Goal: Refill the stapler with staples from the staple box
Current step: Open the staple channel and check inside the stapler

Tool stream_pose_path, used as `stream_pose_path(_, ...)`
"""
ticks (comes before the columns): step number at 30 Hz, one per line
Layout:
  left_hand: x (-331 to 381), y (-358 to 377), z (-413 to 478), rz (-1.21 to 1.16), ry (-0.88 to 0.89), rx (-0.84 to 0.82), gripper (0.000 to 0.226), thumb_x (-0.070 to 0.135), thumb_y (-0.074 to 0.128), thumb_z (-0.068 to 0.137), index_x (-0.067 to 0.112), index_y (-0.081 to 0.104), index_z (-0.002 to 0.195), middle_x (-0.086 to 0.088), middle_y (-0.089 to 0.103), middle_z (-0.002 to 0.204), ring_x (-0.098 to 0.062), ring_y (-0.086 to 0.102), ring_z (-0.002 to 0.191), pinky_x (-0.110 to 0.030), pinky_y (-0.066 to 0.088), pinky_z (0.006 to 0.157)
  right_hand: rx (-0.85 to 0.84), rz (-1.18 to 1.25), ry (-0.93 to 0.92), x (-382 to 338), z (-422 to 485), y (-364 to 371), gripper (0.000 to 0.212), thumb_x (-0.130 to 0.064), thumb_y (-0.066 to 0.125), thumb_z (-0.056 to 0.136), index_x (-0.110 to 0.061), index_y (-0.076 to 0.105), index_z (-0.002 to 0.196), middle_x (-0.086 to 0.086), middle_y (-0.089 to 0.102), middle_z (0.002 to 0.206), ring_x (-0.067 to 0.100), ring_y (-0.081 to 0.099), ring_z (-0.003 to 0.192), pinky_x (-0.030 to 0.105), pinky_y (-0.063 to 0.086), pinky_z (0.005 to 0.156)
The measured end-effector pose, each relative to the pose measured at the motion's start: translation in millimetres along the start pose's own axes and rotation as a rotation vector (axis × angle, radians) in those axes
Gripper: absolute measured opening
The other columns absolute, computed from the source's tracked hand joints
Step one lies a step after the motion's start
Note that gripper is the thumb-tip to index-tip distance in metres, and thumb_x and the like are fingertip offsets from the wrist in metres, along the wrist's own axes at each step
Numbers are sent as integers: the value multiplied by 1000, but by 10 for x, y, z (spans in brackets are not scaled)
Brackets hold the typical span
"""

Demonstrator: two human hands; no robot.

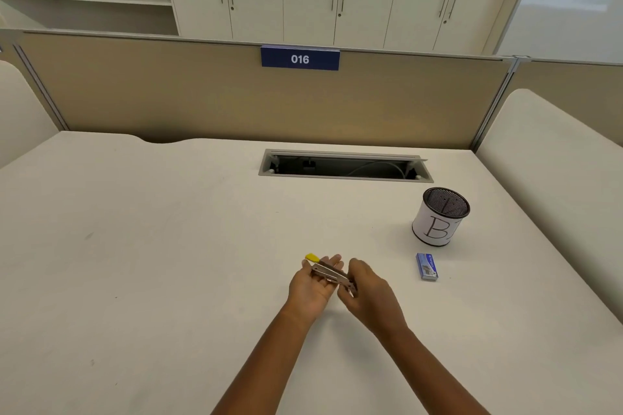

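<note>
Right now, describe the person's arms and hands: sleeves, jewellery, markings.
The left forearm and right forearm are bare, with no sleeve in view. The left hand and right hand are ungloved; no watch, ring, bracelet or marking shows.

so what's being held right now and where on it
The stapler lies across the upturned left hand, its yellow end past the fingers; the right hand grips its other, metal end.

Shows shiny bare metal on the slim silver stapler [332, 274], yellow plastic at its tip; glossy card on the small blue staple box [426, 266]; matt white paper round the black mesh cup [440, 217].
</note>
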State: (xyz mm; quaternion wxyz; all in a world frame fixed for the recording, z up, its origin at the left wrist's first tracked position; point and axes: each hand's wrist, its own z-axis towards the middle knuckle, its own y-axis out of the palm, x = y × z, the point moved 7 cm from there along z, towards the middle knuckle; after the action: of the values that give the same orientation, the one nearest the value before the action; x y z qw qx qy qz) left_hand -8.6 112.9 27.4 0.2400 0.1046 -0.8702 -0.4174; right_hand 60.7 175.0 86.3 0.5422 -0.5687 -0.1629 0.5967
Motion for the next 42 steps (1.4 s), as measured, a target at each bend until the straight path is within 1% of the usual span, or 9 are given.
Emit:
stream_pose_path(5, 49, -52, -10, 17, 27, 40, 45, 27, 25, 101, -6, 51, 115, -25, 56, 121, -37, 42, 130, -44, 34, 105, 78, 55, 64, 65, 4, -58, 29, -3, 58, 77, -16, 32, 71, -4, 35, 60, 17, 30, 49, 14, 23, 46)
stream_pose_path(7, 35, -80, -6, 34, 11, 53, 39, 22, 28, 101, -6, 49, 119, -24, 57, 112, -36, 49, 118, -45, 36, 100, -1, 35, 61, 76, -2, 32, 29, -6, 56, 78, -19, 31, 71, -5, 36, 59, 15, 31, 49, 16, 24, 45)
stream_pose_path(10, 32, -87, 10, 99, 20, 38, 28, 12, 34, 99, -6, 56, 99, -21, 59, 107, -32, 56, 101, -44, 38, 96, 126, 236, 198, 192, -15, -32, 43, -3, 61, 75, -28, 29, 63, 3, 46, 53, 24, 45, 46, 21, 34, 46)
stream_pose_path(14, 26, -132, 27, 228, 69, 56, 20, -1, 41, 95, -3, 57, 83, -19, 60, 89, -25, 59, 82, -38, 46, 90, -97, 605, 555, 320, -80, 173, 28, 0, 62, 75, -13, 39, 66, 6, 56, 51, 13, 51, 34, 21, 41, 34)
stream_pose_path(17, 72, -193, 5, 328, 142, 85, 13, -3, 52, 89, -1, 61, 80, -14, 63, 82, -19, 65, 71, -24, 60, 63, -224, 1007, 879, 378, -161, 330, 22, 3, 62, 78, -5, 45, 64, 13, 56, 53, 9, 46, 29, 15, 37, 30)
stream_pose_path(20, 125, -224, -19, 422, 205, 130, 11, -4, 56, 86, -1, 62, 78, -13, 63, 78, -19, 65, 67, -18, 58, 56, -360, 1151, 1037, 374, -240, 434, 17, -2, 57, 82, -3, 55, 66, 6, 53, 47, 6, 43, 27, 11, 35, 28)
stream_pose_path(30, 229, -113, -106, 804, 399, 277, 21, -2, 52, 87, 1, 62, 68, -12, 65, 72, -18, 64, 58, -14, 55, 48, -308, 1119, 1001, 433, -245, 457, 14, 1, 60, 80, 0, 50, 70, 14, 54, 58, 9, 44, 29, 13, 35, 29)
stream_pose_path(34, 246, -62, -153, 843, 495, 316, 18, -1, 50, 87, 1, 61, 74, -12, 65, 73, -20, 64, 56, -12, 52, 42, -266, 1116, 951, 423, -206, 441, 19, 1, 61, 79, -5, 43, 84, 16, 55, 62, 9, 45, 31, 14, 36, 30)
stream_pose_path(42, 252, -56, -170, 779, 567, 264, 13, 7, 53, 90, 3, 61, 80, -14, 65, 78, -17, 66, 63, -12, 54, 49, -410, 1389, 1117, 350, -296, 506, 15, -6, 57, 84, -3, 56, 69, 4, 57, 46, 6, 45, 29, 12, 38, 27)
